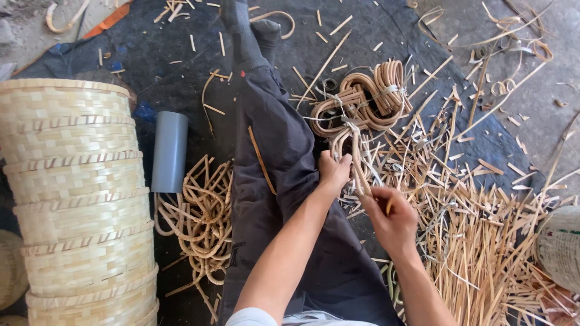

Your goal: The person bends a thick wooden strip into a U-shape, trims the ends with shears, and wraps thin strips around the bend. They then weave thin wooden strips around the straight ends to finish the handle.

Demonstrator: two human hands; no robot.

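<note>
I sit on a dark mat with my leg [278, 139] in grey trousers stretched out. My left hand [333, 171] grips a bent loop of rattan cane [352, 151] near its curved top. My right hand [393, 217] closes on the lower ends of the same loop, with a thin strip poking out between the fingers. Just beyond the loop lies a tied bundle of bent rattan loops [365, 96], bound with pale string.
A tall stack of woven bamboo baskets [72, 193] stands at the left. A grey plastic pipe [169, 151] lies beside it. A loose heap of bent canes [202, 211] lies left of my leg. Bamboo offcuts [477, 229] cover the mat at right.
</note>
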